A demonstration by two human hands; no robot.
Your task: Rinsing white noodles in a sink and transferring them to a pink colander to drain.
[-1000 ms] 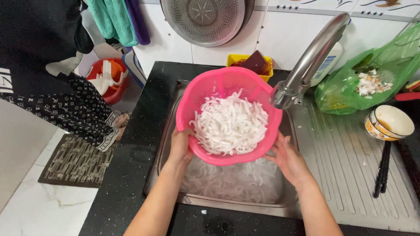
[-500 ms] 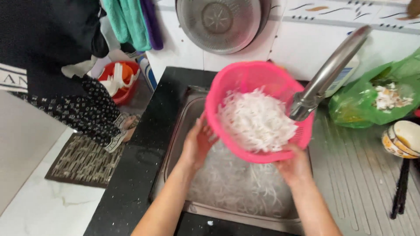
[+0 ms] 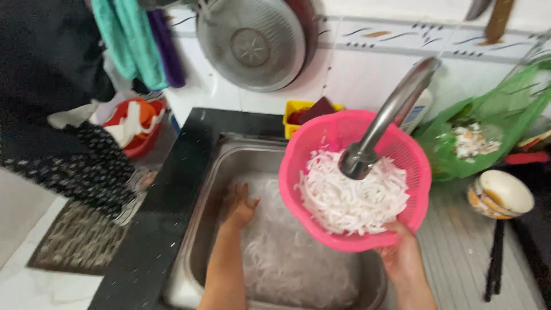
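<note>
Here, right hand [image 3: 402, 258] grips the pink strainer [image 3: 356, 178] w/ white shreds [image 3: 350, 195] centre-right, under the tap [image 3: 390, 115], prob. for rinsing; left hand [image 3: 241, 204], fingers spread, dips into sink [image 3: 195, 229] water at centre.

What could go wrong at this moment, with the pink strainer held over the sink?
1. Only the right hand holds the pink strainer, from below at its near rim; it is heaped with white shreds and might tip.
2. The faucet spout sits just over the shreds, so lifting the strainer may knock it.
3. The left hand is down in the sink among more shreds, too far to steady the strainer quickly.
</note>
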